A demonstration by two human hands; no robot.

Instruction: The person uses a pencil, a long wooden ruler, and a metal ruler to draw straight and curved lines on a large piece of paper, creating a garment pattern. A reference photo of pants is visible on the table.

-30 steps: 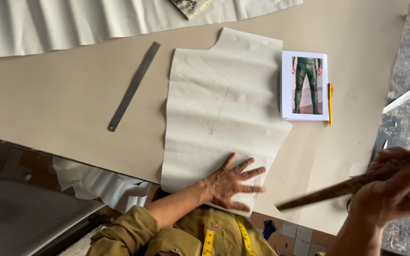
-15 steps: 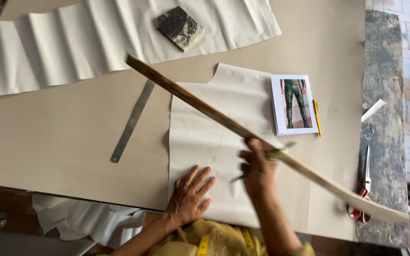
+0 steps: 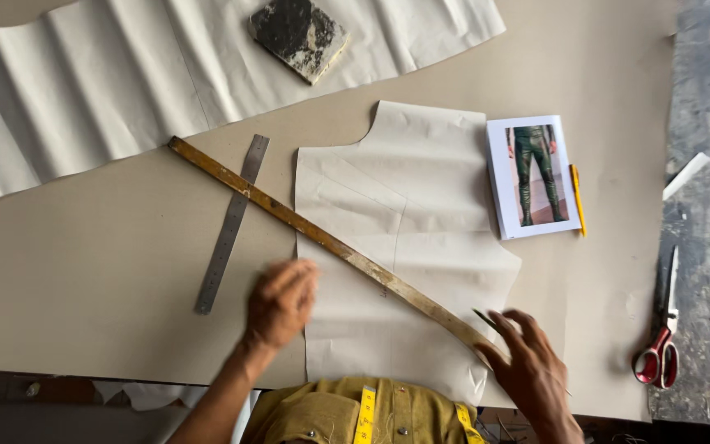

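At the bottom of the frame the right hand (image 3: 527,366) rests at the wooden ruler's (image 3: 330,242) lower end, apparently pinching a pencil (image 3: 486,319); the left hand (image 3: 281,302), blurred and loose-fingered, grips nothing. The ruler, airborne half a second ago, now lies diagonally across the pattern (image 3: 421,247), over the steel ruler (image 3: 230,224). Farther up sit photo (image 3: 533,175) and stone (image 3: 299,34).

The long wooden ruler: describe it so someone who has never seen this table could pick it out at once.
On the big tan paper sheet covering the table lies a cut paper pattern piece. The long wooden ruler runs slantwise across it, from the upper left down to the right hand. Unlike the shorter grey metal ruler it crosses, it is brown, worn and much longer.
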